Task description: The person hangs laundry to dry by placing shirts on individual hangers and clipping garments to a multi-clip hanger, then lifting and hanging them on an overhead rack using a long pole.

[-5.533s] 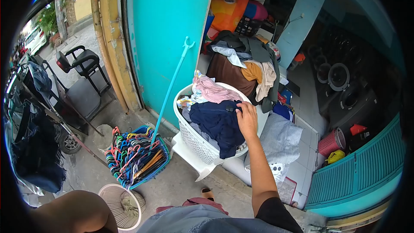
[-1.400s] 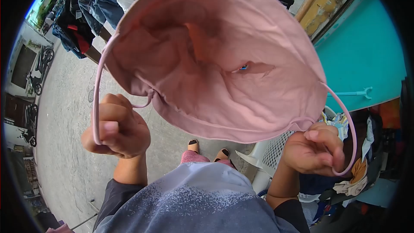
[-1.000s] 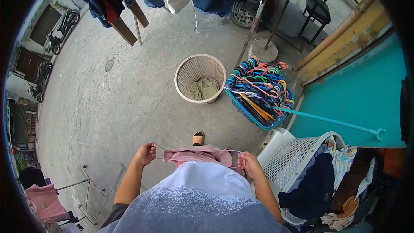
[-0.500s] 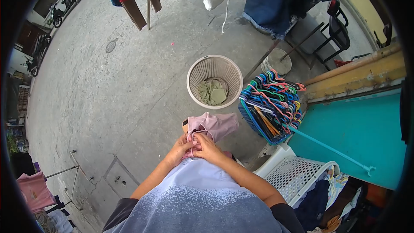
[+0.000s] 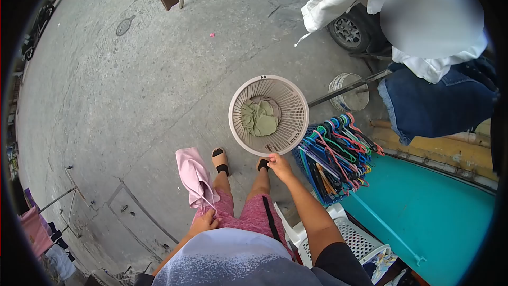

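Note:
From my left hand (image 5: 205,223) hangs a pale pink garment (image 5: 193,175) with thin white strings or straps. The fingers are closed on its gathered end, and the cloth spreads out beside my left leg. My right hand (image 5: 280,167) reaches forward, its fingers curled together. Their tips overlap the near rim of a beige laundry basket (image 5: 237,136) in this view, and I cannot tell what they hold. Inside that basket lies crumpled light green cloth (image 5: 260,119).
A blue basket of coloured hangers (image 5: 338,153) stands at right, by a turquoise panel (image 5: 423,196). Behind it is a dirty white bucket (image 5: 350,92). Denim (image 5: 439,100) and white clothes (image 5: 344,0) hang at upper right. A white plastic chair (image 5: 360,243) is beside me.
Both hands held the pink garment in front of me. Now the right hand has let go and moved forward to the right; the left hand has carried the garment leftward and down. My view has turned.

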### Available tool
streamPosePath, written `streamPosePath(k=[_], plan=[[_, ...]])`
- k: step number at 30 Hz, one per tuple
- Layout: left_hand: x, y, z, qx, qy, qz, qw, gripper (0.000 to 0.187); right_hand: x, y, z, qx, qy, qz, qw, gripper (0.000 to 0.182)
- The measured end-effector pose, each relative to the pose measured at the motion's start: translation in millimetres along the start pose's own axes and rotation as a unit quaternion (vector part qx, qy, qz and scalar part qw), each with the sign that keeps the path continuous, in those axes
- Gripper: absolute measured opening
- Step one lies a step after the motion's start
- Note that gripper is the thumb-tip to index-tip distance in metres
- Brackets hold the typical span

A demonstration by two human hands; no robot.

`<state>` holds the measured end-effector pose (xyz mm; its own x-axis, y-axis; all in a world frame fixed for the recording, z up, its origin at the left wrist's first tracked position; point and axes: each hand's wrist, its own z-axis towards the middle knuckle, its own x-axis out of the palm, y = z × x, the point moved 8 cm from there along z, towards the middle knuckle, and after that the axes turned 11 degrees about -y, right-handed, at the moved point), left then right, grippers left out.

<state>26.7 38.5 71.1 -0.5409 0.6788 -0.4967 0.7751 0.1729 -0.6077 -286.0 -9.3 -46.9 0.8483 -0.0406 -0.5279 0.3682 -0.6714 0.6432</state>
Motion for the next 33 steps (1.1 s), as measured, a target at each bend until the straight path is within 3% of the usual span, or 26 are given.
streamPosePath(k=[3, 5, 9, 11, 20, 24, 26, 27, 29, 31, 33], plan=[[23, 12, 0, -0.011, -0.003, 0.058, 0.998, 0.031, -2, -24, 66, -0.024, -0.009, -0.124, 0.992, 0.046], [36, 19, 2, -0.041, -0.034, 0.081, 0.995, 0.031, -4, -41, 107, 0.054, 0.012, -0.218, 0.974, 0.056], [46, 30, -3, -0.117, -0.109, 0.052, 0.986, 0.027, 11, -85, 190, 0.100, -0.001, -0.233, 0.967, 0.067], [59, 44, -13, -0.148, -0.125, 0.036, 0.980, 0.025, 24, -119, 227, 0.170, 0.011, -0.253, 0.952, 0.074], [106, 106, 30, -0.236, -0.142, 0.043, 0.960, 0.022, 84, -207, 346, 0.162, 0.020, -0.323, 0.932, 0.079], [110, 123, 40, -0.255, -0.148, 0.046, 0.955, 0.021, 111, -232, 360, 0.137, 0.010, -0.326, 0.935, 0.074], [104, 121, 38, -0.259, -0.154, 0.043, 0.953, 0.020, 135, -255, 358, 0.158, 0.042, -0.178, 0.970, 0.063], [99, 117, 34, -0.259, -0.157, 0.041, 0.952, 0.020, 135, -252, 351, 0.158, 0.041, -0.176, 0.971, 0.063], [85, 105, 28, -0.253, -0.167, 0.032, 0.952, 0.019, 145, -211, 320, 0.184, 0.109, -0.097, 0.972, 0.053], [71, 97, 20, -0.242, -0.179, 0.025, 0.953, 0.019, 132, -170, 292, 0.139, 0.031, -0.081, 0.986, 0.046], [58, 91, 12, -0.227, -0.191, 0.017, 0.955, 0.018, 114, -135, 256, 0.158, 0.007, -0.036, 0.987, 0.042]])
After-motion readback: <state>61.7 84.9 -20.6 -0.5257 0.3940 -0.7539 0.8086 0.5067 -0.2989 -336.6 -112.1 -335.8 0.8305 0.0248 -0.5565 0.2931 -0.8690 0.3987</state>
